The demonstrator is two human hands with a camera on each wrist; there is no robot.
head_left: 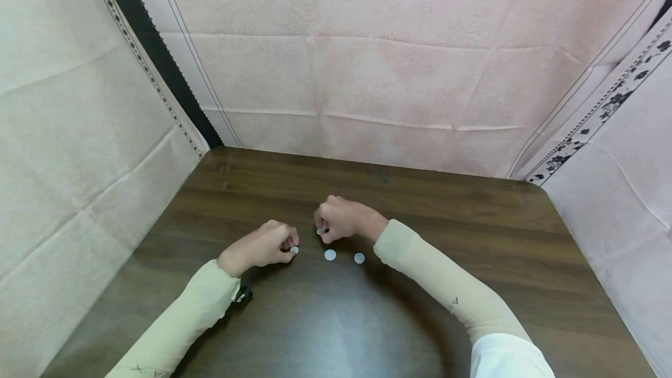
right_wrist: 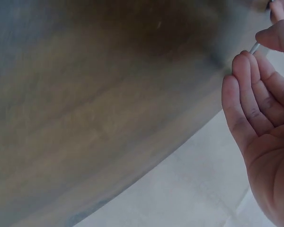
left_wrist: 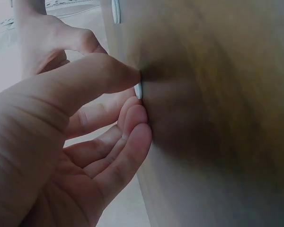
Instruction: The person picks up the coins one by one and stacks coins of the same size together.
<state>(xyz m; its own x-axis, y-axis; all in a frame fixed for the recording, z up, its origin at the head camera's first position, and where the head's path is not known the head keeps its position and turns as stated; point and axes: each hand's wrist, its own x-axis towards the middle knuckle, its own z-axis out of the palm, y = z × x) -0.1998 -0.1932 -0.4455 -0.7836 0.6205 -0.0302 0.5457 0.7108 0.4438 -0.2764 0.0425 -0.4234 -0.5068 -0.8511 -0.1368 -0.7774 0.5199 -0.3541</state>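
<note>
My left hand (head_left: 265, 244) is low over the dark wooden table (head_left: 294, 331). It pinches a small white disc (head_left: 294, 250) between thumb and fingertips; in the left wrist view this thin disc (left_wrist: 138, 90) stands out edge-on at the tabletop. Farther forward and to the right, my right hand (head_left: 343, 219) holds a similar disc (head_left: 321, 230) between thumb and fingers. Its pale edge (right_wrist: 254, 48) shows at the fingertips in the right wrist view. Two more white discs lie flat on the table: one disc (head_left: 330, 255) below the right hand, another disc (head_left: 359, 258) to its right.
Patterned pale cloth (head_left: 367, 74) hangs behind the table's far edge, with further cloth at the left (head_left: 79, 162) and right (head_left: 619, 179) sides. A small black object (head_left: 243, 295) sits at the left wrist, by the sleeve.
</note>
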